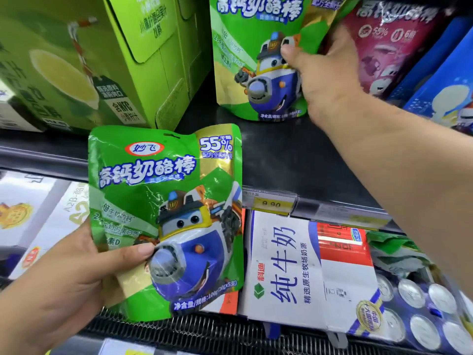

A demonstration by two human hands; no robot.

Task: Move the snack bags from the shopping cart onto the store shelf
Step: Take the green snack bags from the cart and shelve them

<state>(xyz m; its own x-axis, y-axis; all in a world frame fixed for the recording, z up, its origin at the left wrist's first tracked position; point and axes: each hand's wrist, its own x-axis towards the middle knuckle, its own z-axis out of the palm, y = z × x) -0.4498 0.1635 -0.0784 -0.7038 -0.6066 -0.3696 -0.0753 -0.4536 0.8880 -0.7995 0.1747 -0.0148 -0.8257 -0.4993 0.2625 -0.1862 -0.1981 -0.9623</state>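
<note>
A green snack bag [169,206] with a cartoon plane on it is held upright in my left hand [66,278], thumb pressed on its front, in front of the shelf edge. A second identical green snack bag [245,47] stands upright on the dark store shelf [281,155]. My right hand [325,73] grips that bag at its right side, thumb on the front and fingers behind it. The shopping cart is out of view.
A green drink carton [102,60] stands left of the shelved bag. Purple bags [389,42] and blue bags [440,98] stand to its right. Below the shelf lie a white milk carton [294,272], a can pack [422,316] and a yellow price tag [271,203].
</note>
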